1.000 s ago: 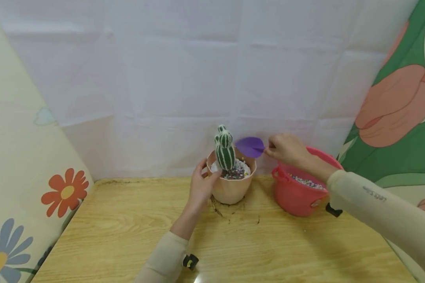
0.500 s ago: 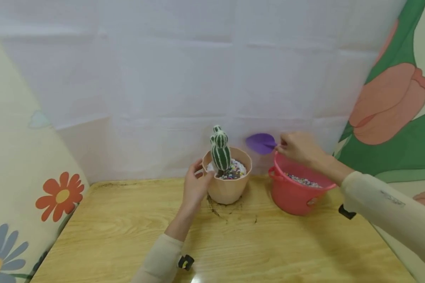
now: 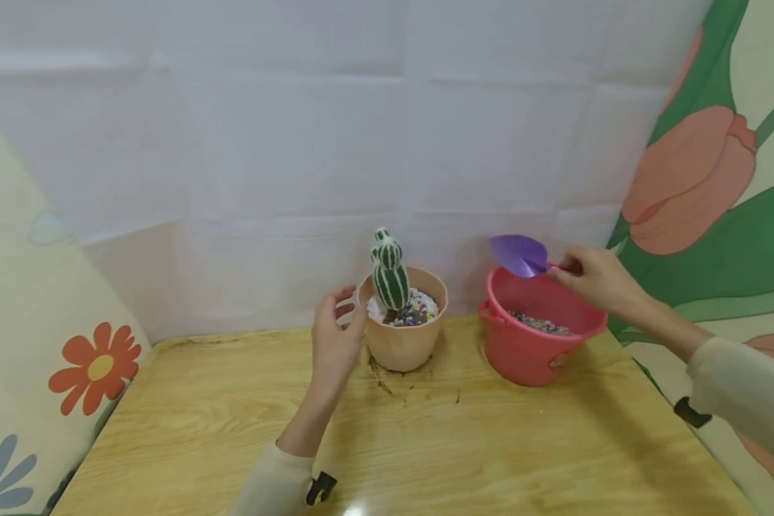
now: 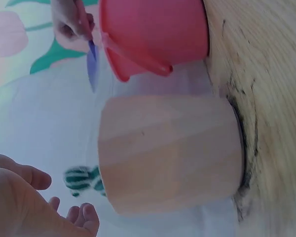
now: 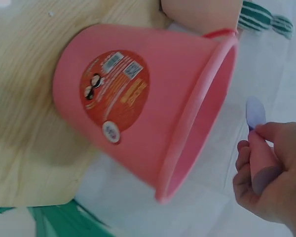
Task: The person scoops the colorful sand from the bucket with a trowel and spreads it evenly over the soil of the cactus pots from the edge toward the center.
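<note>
My right hand (image 3: 600, 281) grips the pink handle (image 5: 263, 157) of a small hand trowel (image 3: 519, 255) with a purple blade. The trowel is above the back rim of a pink bucket (image 3: 522, 358), which has small multicoloured pebbles (image 3: 540, 325) inside. To the left stands a peach flowerpot (image 3: 403, 347). In it a striped green cactus (image 3: 390, 283) leans slightly, with white and coloured pebbles (image 3: 419, 307) around its base. My left hand (image 3: 337, 335) is at the pot's left side, fingers loosely bent and holding nothing; the left wrist view shows a gap between them.
Dark soil crumbs (image 3: 380, 376) lie on the wooden table (image 3: 426, 451) around the pot's foot. A white sheet (image 3: 284, 158) hangs right behind the table. Flower-painted walls (image 3: 690, 179) flank both sides.
The trowel has moved right, from over the flowerpot to over the bucket, in my right hand. My left hand has come away from the pot's rim. The head view has shifted slightly right.
</note>
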Action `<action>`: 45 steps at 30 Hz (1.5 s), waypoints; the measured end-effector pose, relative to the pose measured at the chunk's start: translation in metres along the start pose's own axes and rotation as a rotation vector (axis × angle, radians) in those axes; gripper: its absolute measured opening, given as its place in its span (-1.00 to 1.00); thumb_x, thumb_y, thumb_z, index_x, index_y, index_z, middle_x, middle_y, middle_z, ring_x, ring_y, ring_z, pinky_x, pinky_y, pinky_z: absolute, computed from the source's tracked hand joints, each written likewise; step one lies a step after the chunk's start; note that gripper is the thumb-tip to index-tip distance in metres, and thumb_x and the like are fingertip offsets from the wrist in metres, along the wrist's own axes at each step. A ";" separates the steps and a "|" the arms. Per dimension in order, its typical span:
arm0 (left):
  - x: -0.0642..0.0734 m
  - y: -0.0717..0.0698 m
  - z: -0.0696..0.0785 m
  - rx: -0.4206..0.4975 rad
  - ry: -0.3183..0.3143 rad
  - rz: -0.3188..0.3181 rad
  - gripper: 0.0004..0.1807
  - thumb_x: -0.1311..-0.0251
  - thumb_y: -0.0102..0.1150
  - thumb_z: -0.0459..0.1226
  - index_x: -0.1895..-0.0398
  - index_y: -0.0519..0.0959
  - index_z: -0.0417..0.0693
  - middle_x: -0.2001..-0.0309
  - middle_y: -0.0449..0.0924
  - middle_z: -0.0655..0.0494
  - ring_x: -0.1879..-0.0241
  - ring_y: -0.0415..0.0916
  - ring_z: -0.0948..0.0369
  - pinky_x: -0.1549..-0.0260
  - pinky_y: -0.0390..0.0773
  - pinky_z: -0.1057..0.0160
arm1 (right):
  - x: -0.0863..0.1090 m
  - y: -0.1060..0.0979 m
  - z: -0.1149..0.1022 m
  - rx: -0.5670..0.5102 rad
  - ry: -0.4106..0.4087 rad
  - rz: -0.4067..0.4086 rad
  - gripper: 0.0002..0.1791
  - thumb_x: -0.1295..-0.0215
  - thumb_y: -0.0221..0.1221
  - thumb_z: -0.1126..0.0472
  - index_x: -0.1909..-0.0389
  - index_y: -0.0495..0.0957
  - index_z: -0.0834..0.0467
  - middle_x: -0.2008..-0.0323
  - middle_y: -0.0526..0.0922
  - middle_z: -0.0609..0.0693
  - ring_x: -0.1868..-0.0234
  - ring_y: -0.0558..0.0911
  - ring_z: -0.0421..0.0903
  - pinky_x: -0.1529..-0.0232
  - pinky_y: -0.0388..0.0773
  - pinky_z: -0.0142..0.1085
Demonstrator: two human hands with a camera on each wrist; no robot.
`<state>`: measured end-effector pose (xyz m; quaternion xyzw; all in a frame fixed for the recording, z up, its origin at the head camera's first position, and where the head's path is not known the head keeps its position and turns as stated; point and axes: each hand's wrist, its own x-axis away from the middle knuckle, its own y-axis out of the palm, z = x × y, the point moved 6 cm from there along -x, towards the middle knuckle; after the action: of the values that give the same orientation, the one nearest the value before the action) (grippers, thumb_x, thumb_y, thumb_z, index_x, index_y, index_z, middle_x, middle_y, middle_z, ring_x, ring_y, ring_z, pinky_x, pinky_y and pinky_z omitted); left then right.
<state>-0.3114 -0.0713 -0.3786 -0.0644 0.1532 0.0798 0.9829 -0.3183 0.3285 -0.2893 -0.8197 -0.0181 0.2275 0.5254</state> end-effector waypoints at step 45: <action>0.040 0.220 -0.010 0.266 0.004 -0.251 -0.26 -0.30 0.30 -0.16 -0.54 0.31 0.09 0.08 0.59 0.02 0.27 0.52 0.24 0.23 0.60 0.23 | 0.003 0.050 0.034 0.502 -0.012 -0.234 -0.63 -0.15 0.29 0.38 0.71 0.37 0.06 0.69 0.43 -0.07 0.62 0.49 -0.05 0.69 0.49 -0.07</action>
<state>-0.3155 0.1480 -0.4230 0.0474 0.1551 -0.0647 0.9846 -0.3398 0.3360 -0.3453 -0.6549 -0.0590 0.1672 0.7346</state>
